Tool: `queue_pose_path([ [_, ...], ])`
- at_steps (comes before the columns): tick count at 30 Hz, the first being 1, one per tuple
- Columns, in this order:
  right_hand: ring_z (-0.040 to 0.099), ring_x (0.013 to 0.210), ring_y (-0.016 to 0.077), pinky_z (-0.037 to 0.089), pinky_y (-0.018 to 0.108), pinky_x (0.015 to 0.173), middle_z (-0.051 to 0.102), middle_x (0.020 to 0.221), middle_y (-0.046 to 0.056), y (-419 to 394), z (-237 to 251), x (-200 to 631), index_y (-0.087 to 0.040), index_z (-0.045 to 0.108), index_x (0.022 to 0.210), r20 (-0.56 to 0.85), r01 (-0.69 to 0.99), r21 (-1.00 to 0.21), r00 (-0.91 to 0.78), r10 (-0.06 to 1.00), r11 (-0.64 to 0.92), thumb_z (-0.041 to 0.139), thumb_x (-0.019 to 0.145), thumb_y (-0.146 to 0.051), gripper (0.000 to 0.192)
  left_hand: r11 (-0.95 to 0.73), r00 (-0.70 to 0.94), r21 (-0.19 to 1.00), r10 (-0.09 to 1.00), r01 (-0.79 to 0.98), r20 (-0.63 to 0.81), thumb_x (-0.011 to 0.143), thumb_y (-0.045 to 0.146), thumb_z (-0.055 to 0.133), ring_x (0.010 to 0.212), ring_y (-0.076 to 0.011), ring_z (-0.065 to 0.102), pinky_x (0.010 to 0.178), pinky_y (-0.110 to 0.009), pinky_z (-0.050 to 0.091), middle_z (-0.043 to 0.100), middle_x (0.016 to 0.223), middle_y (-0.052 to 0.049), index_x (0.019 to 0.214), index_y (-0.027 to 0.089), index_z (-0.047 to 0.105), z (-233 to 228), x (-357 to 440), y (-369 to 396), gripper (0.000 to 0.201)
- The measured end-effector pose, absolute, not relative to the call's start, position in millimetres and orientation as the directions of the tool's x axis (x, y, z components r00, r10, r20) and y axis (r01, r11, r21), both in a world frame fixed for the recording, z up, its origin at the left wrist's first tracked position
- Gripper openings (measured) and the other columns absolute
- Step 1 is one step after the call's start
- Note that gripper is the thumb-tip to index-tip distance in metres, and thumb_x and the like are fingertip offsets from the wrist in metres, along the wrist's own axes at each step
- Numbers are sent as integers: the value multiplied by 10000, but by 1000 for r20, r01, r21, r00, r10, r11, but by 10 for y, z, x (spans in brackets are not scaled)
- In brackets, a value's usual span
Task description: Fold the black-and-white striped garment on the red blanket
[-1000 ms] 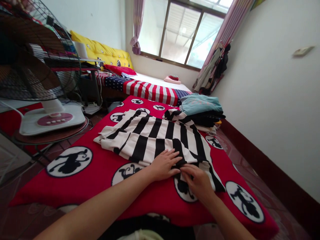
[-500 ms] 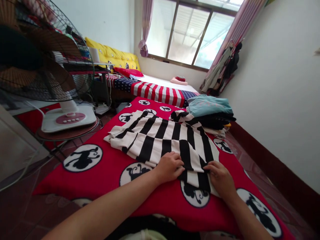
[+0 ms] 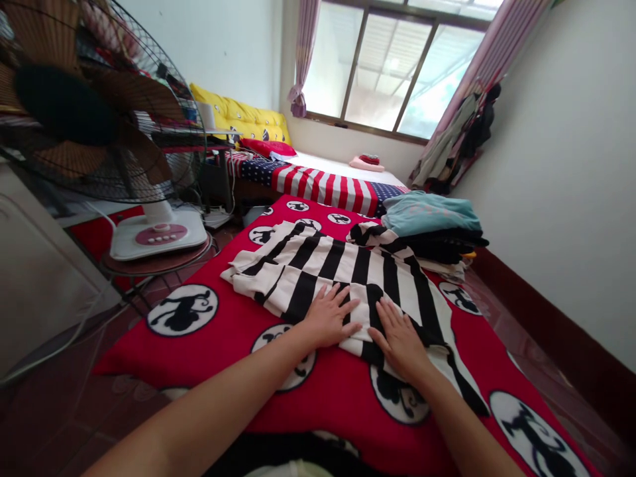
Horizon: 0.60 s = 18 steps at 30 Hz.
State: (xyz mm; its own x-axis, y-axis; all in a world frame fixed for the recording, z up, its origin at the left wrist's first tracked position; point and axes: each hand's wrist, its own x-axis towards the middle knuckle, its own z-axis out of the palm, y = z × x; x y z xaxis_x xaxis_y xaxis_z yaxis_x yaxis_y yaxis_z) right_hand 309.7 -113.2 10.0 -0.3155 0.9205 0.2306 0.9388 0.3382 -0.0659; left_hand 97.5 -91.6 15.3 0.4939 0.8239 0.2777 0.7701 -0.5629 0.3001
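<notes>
A black-and-white striped hooded garment [image 3: 322, 258] lies spread on a red blanket [image 3: 209, 361] printed with white circles and dark figures. Its near side is partly folded over on itself. My left hand [image 3: 332, 317] rests flat on the near edge of the cloth, fingers spread. Beside it, my right hand [image 3: 400, 338] also lies on the stripes with its fingers stretched out. To the right of that hand, a striped end of the garment reaches towards me across the blanket. Neither hand grips anything.
Folded clothes [image 3: 434, 222], light blue on top, are stacked at the far right corner of the blanket. A fan [image 3: 159, 232] stands on a round stool at the left. Behind is a bed with a stars-and-stripes cover [image 3: 322, 185], under a window.
My right hand has let go of the garment's edge and moved left onto the cloth. My left hand's fingers have spread. A striped end now extends at the right. The view has shifted slightly.
</notes>
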Motion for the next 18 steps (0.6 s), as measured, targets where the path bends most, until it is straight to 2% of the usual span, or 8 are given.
queue_pose_path([
  [4,440,1320,308,320,545,1077,489,1415,169,-992,318,2925,-143,563,1291,214,939,-96,-303,928,329,479,887,-318,448,-556,471,296,825,777,313,898,591,415,1414,-333,282,1142,-560,189,365,1521,-97,1387,275,475,129,982,-945,585],
  [8,571,1177,237,428,385,1006,598,1304,105,-734,502,2624,-188,667,1127,343,861,-312,-292,893,402,480,870,-258,325,-590,495,317,802,742,334,885,512,492,1394,-328,328,1146,-549,210,405,1496,-106,1370,239,498,151,946,-927,556],
  [11,652,980,195,486,308,879,699,1091,69,-496,412,2484,-186,702,1004,362,798,-487,-185,914,355,501,838,-227,264,-655,579,370,756,659,306,850,440,578,1357,-300,401,1124,-474,306,469,1453,-93,1326,232,549,222,785,-819,521],
  [14,657,846,181,484,290,778,718,933,32,-341,282,2433,-200,714,919,331,787,-574,-30,943,226,514,816,-220,225,-660,616,469,740,587,270,827,310,615,1176,-226,590,1015,-328,441,639,1274,-66,1149,224,683,350,552,-591,340],
  [16,645,809,172,463,283,734,706,942,22,-317,236,2414,-215,716,876,335,803,-563,6,942,195,519,816,-222,206,-612,571,515,779,601,259,835,243,583,983,-181,678,899,-266,498,734,1068,-40,1016,211,736,443,406,-374,239],
  [18,630,767,154,437,270,686,688,971,14,-342,222,2394,-228,709,866,353,815,-535,-24,935,222,526,816,-214,190,-567,494,495,822,659,284,841,216,555,856,-157,697,806,-236,516,760,928,-12,960,211,747,521,298,-123,226],
])
